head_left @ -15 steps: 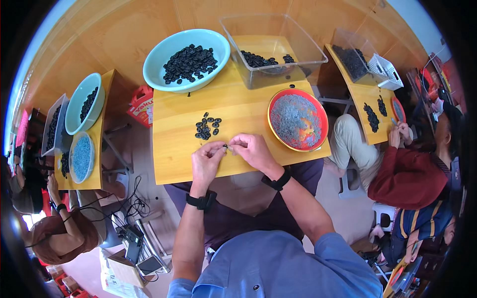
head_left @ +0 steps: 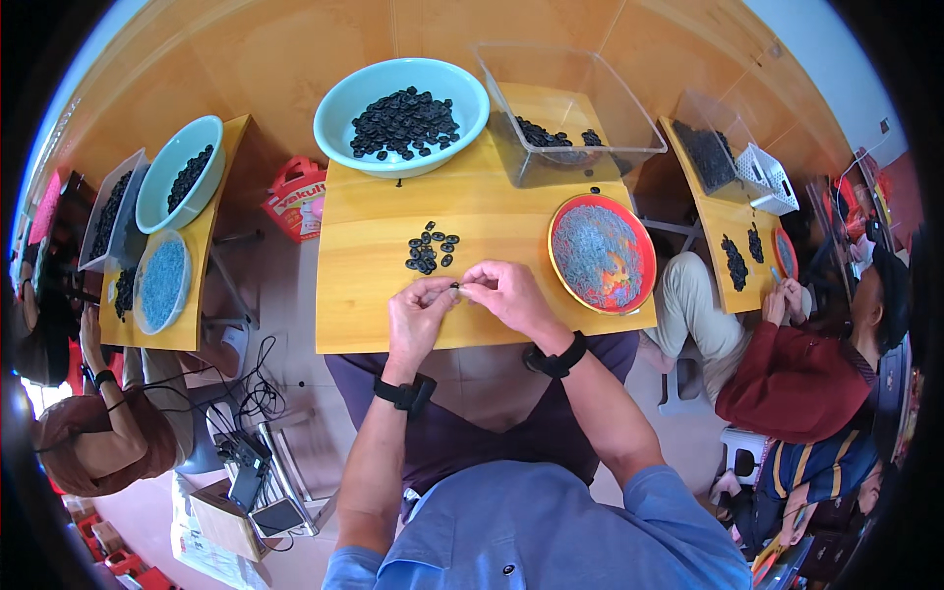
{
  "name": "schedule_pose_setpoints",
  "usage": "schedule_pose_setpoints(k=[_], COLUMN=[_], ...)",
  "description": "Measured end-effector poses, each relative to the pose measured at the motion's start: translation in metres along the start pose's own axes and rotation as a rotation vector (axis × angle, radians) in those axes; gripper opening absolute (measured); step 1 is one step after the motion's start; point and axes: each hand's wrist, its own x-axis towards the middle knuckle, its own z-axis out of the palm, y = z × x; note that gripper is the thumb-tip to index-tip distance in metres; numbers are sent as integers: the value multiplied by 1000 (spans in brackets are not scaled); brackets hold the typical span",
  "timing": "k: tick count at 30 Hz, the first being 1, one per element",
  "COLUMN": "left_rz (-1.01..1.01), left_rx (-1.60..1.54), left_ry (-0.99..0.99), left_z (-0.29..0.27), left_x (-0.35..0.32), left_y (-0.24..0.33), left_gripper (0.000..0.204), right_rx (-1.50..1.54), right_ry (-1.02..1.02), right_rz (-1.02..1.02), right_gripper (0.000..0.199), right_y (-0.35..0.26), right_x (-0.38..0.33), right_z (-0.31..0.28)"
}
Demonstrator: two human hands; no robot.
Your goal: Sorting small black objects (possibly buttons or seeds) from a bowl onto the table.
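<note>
Over the near edge of the yellow table point(head_left: 364, 300), my left hand point(head_left: 416, 317) pinches a small black piece point(head_left: 455, 285) between thumb and fingertips. My right hand point(head_left: 508, 298) meets it from the other side, its fingers closed in a pinch against the same spot; whatever lies between them is too small to make out. Just beyond my left hand lies a loose cluster of black oval pieces point(head_left: 426, 258). To the right of my hands stands a red bowl with a yellow rim point(head_left: 644, 241), holding many thin grey-blue bits point(head_left: 590, 246).
At the back are a pale teal basin point(head_left: 339, 110) of black pieces and a clear plastic bin point(head_left: 560, 171) with more. Side tables hold similar containers. One person point(head_left: 787, 379) works at the right, another point(head_left: 108, 442) at the left. Cables point(head_left: 258, 383) trail on the floor.
The view has shifted, so the table and containers appear further right and the table's front edge slightly higher. Both hands stay together around the small black piece.
</note>
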Motion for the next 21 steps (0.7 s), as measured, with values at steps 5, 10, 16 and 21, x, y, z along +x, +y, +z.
schedule_pose_setpoints(k=[5, 10, 16, 21], left_rz=[83, 82, 55, 40], left_rx=[-213, -323, -353, -301], left_ry=[117, 195, 176, 120], left_z=[-2, -5, -4, -2], left_x=[4, 5, 5, 8], left_y=[-9, -7, -6, -9], left_gripper=[15, 17, 16, 17], right_rx=[-452, -820, -753, -636], right_ry=[-10, -180, -210, 0], right_rz=[-143, -187, -187, -188], right_gripper=[33, 45, 40, 31], right_y=[-19, -21, -15, -2], right_x=[17, 16, -10, -10], right_z=[-11, -1, -16, -22])
